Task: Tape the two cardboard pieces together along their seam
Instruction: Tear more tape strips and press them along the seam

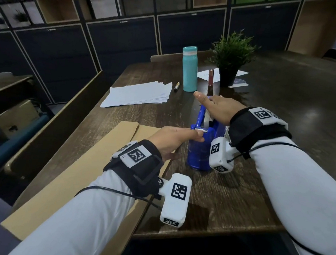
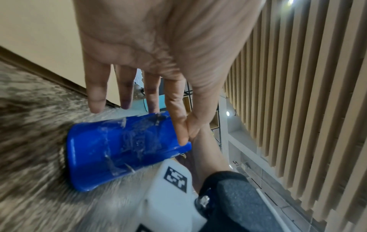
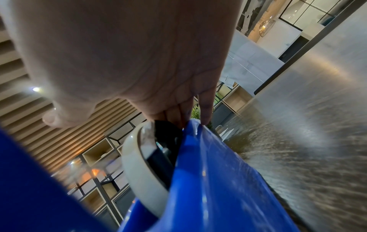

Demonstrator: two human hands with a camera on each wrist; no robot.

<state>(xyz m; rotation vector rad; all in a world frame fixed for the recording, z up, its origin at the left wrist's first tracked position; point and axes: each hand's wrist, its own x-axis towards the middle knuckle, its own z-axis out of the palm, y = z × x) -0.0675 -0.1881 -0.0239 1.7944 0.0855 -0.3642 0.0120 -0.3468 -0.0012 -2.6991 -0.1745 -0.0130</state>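
A blue tape dispenser [image 1: 199,156] [image 2: 119,149] [image 3: 218,188] stands on the dark wooden table [image 1: 227,202], its white tape roll [image 3: 139,164] inside. My left hand [image 1: 200,136] [image 2: 184,131] pinches thumb and index finger at the dispenser's cutter end, on the tape end; the other fingers are straight. My right hand [image 1: 215,108] [image 3: 198,116] lies on top of the dispenser. Its fingers reach down onto the far end and its thumb sticks out. Two tan cardboard pieces [image 1: 79,170] [image 1: 148,132] lie side by side left of the dispenser, partly under my left forearm.
Behind the dispenser are a stack of white paper [image 1: 137,94], a marker [image 1: 176,86], a teal bottle [image 1: 189,68], a small reddish tube [image 1: 211,76] and a potted plant [image 1: 230,57]. A bench back [image 1: 64,109] runs along the table's left side. The cardboard overhangs the near edge.
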